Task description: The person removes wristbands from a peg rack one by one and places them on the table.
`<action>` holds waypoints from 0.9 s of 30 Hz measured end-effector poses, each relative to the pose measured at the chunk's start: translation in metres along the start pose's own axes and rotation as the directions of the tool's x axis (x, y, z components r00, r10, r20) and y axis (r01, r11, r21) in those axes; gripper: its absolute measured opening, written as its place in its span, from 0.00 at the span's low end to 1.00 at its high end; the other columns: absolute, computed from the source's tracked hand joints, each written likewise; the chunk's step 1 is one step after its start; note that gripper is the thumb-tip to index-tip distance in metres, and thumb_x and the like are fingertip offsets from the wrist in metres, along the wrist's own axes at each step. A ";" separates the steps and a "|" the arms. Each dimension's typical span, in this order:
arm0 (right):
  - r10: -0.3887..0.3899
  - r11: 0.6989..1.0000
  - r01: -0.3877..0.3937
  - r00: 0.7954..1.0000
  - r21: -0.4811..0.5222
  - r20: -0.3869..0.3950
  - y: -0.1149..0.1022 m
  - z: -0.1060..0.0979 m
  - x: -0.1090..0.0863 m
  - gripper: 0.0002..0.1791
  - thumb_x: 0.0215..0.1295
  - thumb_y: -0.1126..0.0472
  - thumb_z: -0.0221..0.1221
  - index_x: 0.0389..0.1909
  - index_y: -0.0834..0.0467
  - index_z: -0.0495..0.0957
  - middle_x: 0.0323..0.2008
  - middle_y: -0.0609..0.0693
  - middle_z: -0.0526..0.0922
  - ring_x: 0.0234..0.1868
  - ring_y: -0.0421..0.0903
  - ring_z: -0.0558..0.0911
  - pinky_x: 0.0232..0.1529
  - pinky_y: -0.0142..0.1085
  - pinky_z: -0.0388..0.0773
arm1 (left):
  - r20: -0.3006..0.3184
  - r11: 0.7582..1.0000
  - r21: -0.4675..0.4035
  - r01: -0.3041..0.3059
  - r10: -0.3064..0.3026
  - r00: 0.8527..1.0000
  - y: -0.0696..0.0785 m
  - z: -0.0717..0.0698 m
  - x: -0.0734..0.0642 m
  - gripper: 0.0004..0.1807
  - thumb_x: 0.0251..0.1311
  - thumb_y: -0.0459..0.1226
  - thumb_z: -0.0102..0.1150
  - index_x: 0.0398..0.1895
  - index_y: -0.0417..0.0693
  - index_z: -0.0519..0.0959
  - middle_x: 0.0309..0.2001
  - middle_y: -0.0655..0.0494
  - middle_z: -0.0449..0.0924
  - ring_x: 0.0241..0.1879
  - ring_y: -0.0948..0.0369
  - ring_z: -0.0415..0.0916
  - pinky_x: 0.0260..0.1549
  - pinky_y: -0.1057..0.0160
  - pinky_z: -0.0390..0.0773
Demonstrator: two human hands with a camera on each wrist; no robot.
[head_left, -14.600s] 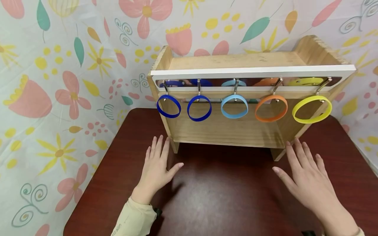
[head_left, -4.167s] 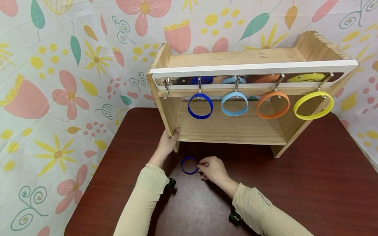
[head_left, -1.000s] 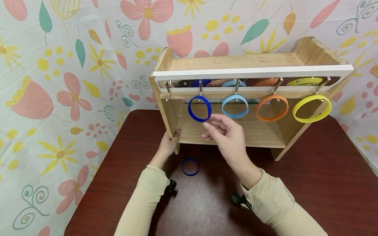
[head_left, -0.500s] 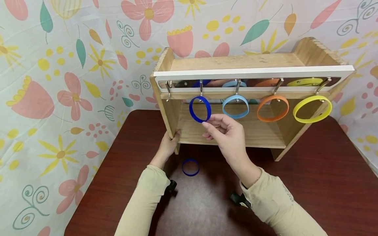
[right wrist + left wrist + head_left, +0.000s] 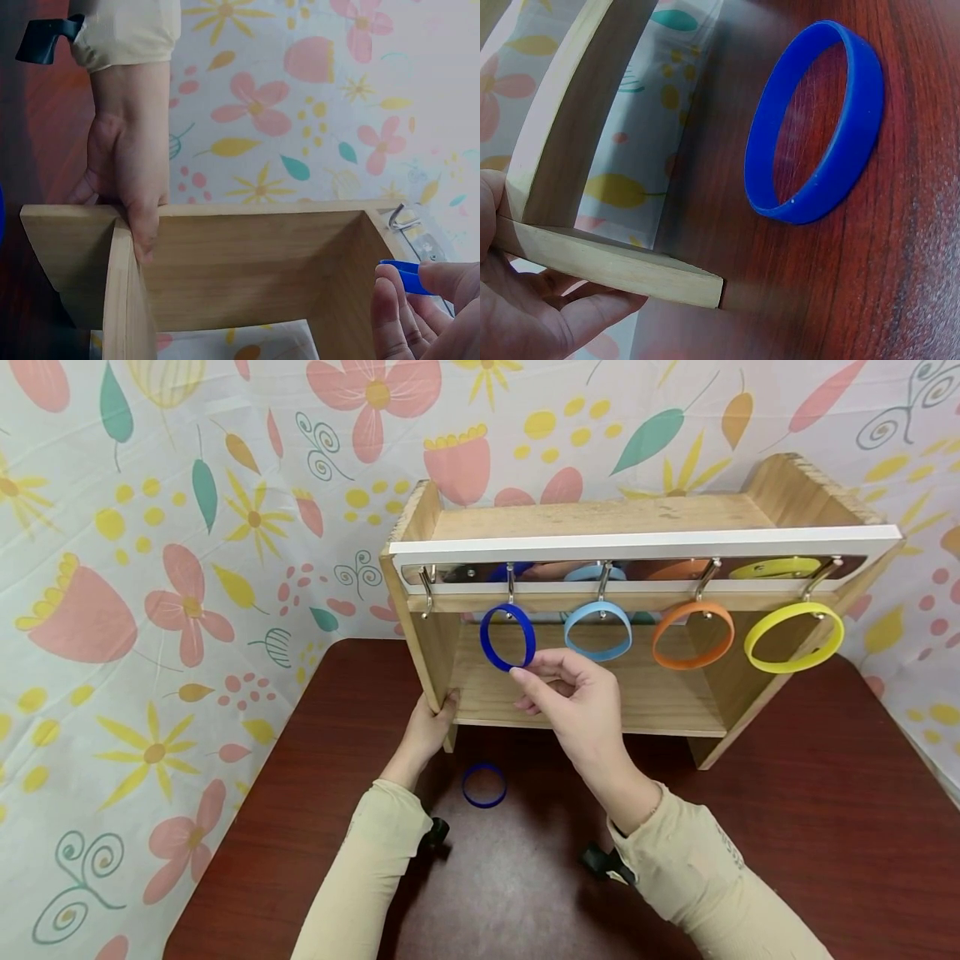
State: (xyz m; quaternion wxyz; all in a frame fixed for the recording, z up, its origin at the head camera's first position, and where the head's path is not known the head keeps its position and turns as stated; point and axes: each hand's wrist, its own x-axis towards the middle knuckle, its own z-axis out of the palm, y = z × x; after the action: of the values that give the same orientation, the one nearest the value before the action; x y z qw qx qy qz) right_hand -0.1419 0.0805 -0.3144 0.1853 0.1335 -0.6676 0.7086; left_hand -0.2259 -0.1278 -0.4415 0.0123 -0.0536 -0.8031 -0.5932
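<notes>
My right hand [image 5: 581, 706] pinches the lower edge of a dark blue silicone wristband [image 5: 532, 635] between thumb and fingers. That band hangs at the second hook from the left; in the right wrist view only a short strip of the wristband [image 5: 409, 279] shows. With my left hand [image 5: 422, 732] I grip the lower left side of a small wooden shelf [image 5: 660, 702], the thumb over its edge. A second dark blue wristband [image 5: 864, 120] lies on the table in front of the shelf, touched by neither hand.
Along the shelf's front runs a white-framed hook rail [image 5: 645, 539]. Light blue [image 5: 597, 654], orange [image 5: 690, 662] and yellow wristbands [image 5: 795, 666] hang to the right. The leftmost hook [image 5: 427, 593] is bare. Dark red table [image 5: 300, 827] below, flower-patterned cloth [image 5: 247, 435] behind.
Earlier both blue wristbands hung on hooks; the leftmost one was set on the table by my right hand. That hand then rose to the second blue band. Hardly anything moved in the last second.
</notes>
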 end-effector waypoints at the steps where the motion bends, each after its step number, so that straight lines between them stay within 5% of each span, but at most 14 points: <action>1: 0.003 1.000 -0.003 1.000 0.004 0.000 0.000 0.000 0.000 0.08 0.59 0.69 0.67 0.38 0.68 0.81 0.28 0.52 0.85 0.21 0.48 0.83 0.27 0.38 0.81 | 0.000 1.000 0.000 0.000 0.000 1.000 0.000 0.000 0.000 0.21 0.74 0.40 0.48 0.65 0.41 0.67 0.56 0.41 0.73 0.57 0.50 0.69 0.54 0.48 0.69; 27: 0.002 0.993 -0.001 1.000 0.121 -0.006 -0.005 -0.008 -0.002 0.10 0.64 0.69 0.62 0.42 0.73 0.77 0.29 0.50 0.87 0.23 0.49 0.84 0.29 0.40 0.82 | -0.009 1.000 0.007 0.011 -0.011 1.000 0.000 0.000 -0.001 0.22 0.74 0.41 0.48 0.66 0.42 0.66 0.57 0.42 0.73 0.56 0.51 0.70 0.52 0.50 0.70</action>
State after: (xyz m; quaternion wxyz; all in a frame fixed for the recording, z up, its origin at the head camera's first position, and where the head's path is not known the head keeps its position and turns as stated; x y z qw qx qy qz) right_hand -0.1371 0.0884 -0.3111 0.1785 0.1419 -0.6228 0.7484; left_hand -0.2251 -0.1277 -0.4414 0.0127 -0.0465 -0.8055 -0.5906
